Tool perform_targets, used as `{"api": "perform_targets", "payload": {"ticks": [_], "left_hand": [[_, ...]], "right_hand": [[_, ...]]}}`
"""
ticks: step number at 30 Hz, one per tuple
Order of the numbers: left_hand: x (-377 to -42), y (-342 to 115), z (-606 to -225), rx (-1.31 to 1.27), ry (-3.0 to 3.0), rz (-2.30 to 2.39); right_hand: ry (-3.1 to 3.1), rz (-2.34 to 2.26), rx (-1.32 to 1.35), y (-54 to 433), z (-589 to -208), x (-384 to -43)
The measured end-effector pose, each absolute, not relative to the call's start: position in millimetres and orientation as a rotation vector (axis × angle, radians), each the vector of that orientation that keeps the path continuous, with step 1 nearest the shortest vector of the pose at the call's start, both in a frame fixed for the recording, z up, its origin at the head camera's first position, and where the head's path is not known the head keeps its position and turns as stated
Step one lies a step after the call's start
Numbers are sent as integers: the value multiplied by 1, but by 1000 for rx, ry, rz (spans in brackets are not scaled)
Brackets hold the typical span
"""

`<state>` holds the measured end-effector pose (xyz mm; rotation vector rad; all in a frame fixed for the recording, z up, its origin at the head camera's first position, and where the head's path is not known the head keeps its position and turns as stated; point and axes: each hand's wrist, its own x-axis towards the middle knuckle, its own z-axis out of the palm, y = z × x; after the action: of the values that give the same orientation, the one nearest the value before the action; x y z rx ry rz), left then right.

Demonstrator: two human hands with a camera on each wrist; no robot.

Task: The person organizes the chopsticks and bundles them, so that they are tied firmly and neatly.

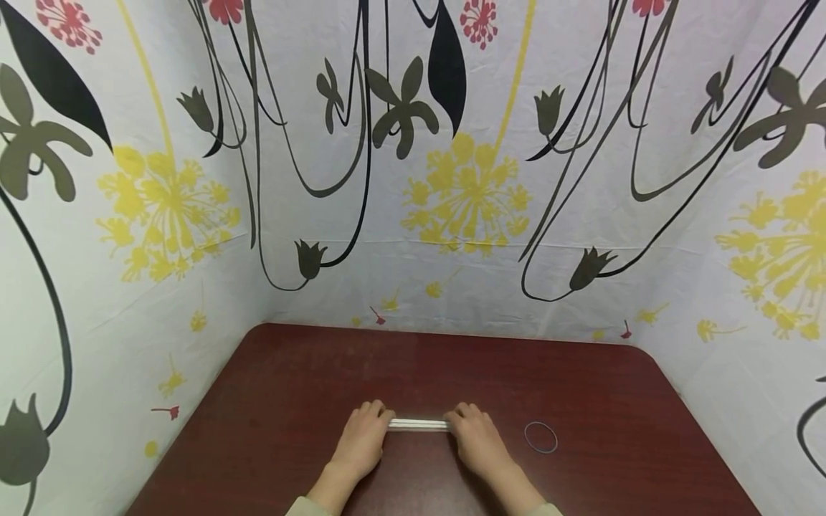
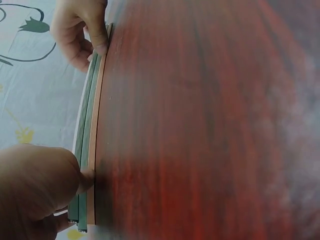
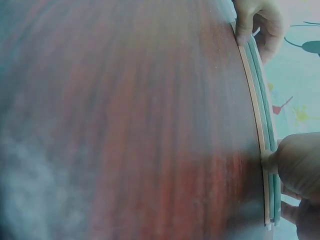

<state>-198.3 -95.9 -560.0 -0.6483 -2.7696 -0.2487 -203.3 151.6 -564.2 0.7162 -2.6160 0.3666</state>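
Note:
Between both hands lies a small bundle of long, thin strips (image 1: 419, 425), whitish from above. In the left wrist view the strips (image 2: 89, 115) look green, with a tan one along the near side and jagged ends. My left hand (image 1: 363, 438) pinches the bundle's left end, the thumb on the near side. At the opposite end my right hand (image 1: 480, 438) pinches it the same way, as the right wrist view shows with the strips (image 3: 260, 100) level along the tabletop. Parts of the fingers behind the bundle are hidden. What the strips are, I cannot tell.
A thin grey ring (image 1: 540, 437), like a rubber band, lies on the table to the right of the right hand. The dark red-brown table (image 1: 413, 365) has rounded far corners. Flower-patterned cloth (image 1: 310, 158) hangs behind it and on both sides.

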Motion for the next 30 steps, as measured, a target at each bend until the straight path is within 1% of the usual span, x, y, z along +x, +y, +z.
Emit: {"api": "perform_targets", "payload": {"ticks": [11, 30], "left_hand": [[-198, -98, -558, -672, -2787, -259], [-198, -95, -558, -641, -2843, -198]], "right_hand": [[-2721, 392, 670, 146, -564, -204], [-2718, 326, 705, 145, -565, -204]]}}
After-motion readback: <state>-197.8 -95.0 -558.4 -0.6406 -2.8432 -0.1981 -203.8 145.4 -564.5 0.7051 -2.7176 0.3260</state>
